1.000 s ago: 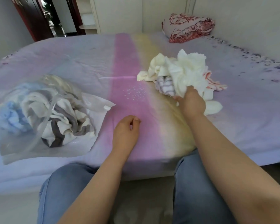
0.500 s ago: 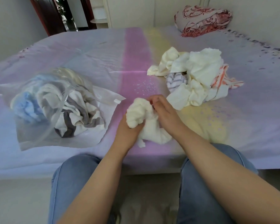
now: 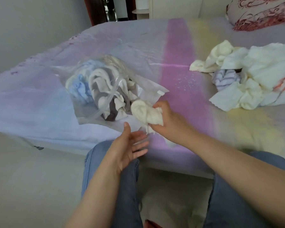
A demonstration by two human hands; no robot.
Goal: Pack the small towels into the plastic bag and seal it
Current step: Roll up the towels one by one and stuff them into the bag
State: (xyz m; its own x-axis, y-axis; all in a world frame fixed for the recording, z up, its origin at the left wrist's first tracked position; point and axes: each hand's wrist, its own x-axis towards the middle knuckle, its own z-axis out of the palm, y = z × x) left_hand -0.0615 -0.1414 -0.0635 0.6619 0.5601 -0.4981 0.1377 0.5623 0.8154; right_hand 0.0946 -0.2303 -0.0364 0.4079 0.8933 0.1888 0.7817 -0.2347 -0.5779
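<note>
A clear plastic bag (image 3: 82, 111) lies on the bed at centre left, its mouth facing me, with blue, white and grey-striped towels inside. My right hand (image 3: 167, 122) grips a bunched cream towel (image 3: 143, 112) right at the bag's mouth. Just below it, my left hand (image 3: 130, 148) hovers with the palm turned up and the fingers spread, holding nothing. A heap of loose small towels (image 3: 247, 76), mostly cream with a purple-striped and an orange-patterned one, lies on the bed to the right.
The bed (image 3: 179, 55) has a pastel purple, pink and yellow sheet, and its front edge runs just beyond my knees. A red-patterned pillow (image 3: 260, 14) sits at the far right corner. A doorway and a wall stand behind the bed.
My right hand picked a cream towel from the heap, brought it to the middle, then carried it left to the bag's mouth. My left hand briefly held it and has let go.
</note>
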